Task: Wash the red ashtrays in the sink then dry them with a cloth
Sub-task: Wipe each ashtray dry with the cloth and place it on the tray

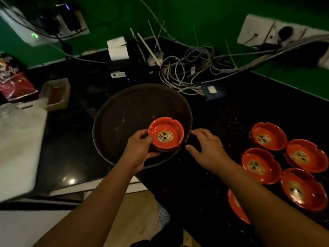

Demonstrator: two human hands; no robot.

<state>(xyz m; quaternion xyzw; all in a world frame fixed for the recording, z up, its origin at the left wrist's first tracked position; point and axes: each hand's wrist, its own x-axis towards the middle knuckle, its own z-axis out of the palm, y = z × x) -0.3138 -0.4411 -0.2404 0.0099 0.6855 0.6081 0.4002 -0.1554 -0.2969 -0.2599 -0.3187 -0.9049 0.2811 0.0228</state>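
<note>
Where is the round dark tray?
The round dark tray lies centre of the head view on the black counter, beneath the red ashtray the left hand holds.

red ashtrays [166, 133] with pale skull motif, dark round tray [124, 111], green wall [204, 15]

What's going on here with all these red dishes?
A person is handling red ashtrays at a dark counter. Their left hand grips one ashtray by its rim over a round dark tray, while the right hand hovers open beside it, holding nothing. Four more ashtrays sit on the counter to the right, and a fifth ashtray peeks out from under the right forearm. No sink is in view.
</note>
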